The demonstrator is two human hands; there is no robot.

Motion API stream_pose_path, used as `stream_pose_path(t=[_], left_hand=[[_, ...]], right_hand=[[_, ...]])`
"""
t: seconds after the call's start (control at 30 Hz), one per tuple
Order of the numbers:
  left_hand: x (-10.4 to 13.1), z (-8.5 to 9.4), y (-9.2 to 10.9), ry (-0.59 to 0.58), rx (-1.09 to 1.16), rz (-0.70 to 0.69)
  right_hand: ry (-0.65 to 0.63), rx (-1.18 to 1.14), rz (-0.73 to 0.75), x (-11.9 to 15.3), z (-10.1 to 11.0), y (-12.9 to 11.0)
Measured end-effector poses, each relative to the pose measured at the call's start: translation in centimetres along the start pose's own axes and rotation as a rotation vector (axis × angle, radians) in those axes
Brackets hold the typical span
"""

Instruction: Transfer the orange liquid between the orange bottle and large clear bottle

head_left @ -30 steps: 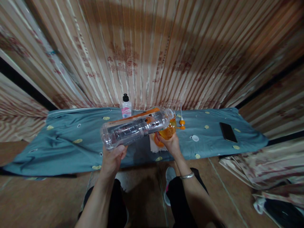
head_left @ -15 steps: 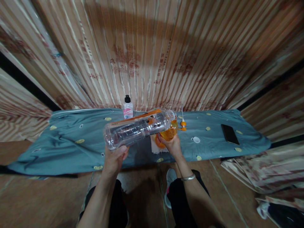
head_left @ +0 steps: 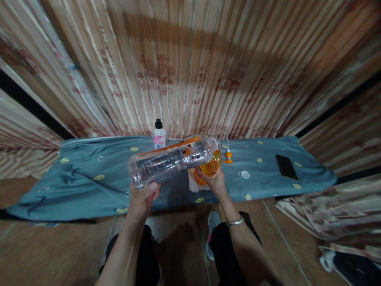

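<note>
The left hand (head_left: 144, 197) grips a tilted clear plastic bottle (head_left: 166, 163), neck toward two o'clock; the right hand (head_left: 216, 182), at that bottle's four o'clock, clasps a translucent amber bottle (head_left: 213, 165).

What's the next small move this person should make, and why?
I'd probably raise the left hand a little, tipping the clear bottle it holds: in this view its neck overlaps the orange bottle in the right hand, and the orange pump sits apart on the cloth. Whether liquid is flowing can't be seen.
</note>
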State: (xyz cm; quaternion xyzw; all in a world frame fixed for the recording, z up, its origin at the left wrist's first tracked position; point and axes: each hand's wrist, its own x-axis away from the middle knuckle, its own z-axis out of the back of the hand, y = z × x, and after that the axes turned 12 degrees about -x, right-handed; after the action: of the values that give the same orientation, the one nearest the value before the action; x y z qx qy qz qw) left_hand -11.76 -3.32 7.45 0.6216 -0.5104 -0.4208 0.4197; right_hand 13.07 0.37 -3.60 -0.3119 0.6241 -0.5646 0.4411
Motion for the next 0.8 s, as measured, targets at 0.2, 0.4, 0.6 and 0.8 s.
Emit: stream_pose_path(t=[0.2, 0.4, 0.6, 0.8], left_hand=[[-0.03, 0.26, -0.27, -0.009, 0.007, -0.02], [-0.13, 0.52, -0.54, -0.075, 0.009, -0.073], [-0.26, 0.51, -0.64, -0.074, 0.016, -0.086], [-0.28, 0.42, -0.57, -0.055, 0.014, -0.083]], right_hand=[[-0.005, 0.013, -0.007, -0.1, 0.12, 0.3], [0.012, -0.001, -0.004, -0.11, 0.05, 0.3], [-0.014, -0.001, -0.008, -0.17, 0.04, 0.42], [-0.005, 0.012, 0.006, -0.24, 0.04, 0.63]])
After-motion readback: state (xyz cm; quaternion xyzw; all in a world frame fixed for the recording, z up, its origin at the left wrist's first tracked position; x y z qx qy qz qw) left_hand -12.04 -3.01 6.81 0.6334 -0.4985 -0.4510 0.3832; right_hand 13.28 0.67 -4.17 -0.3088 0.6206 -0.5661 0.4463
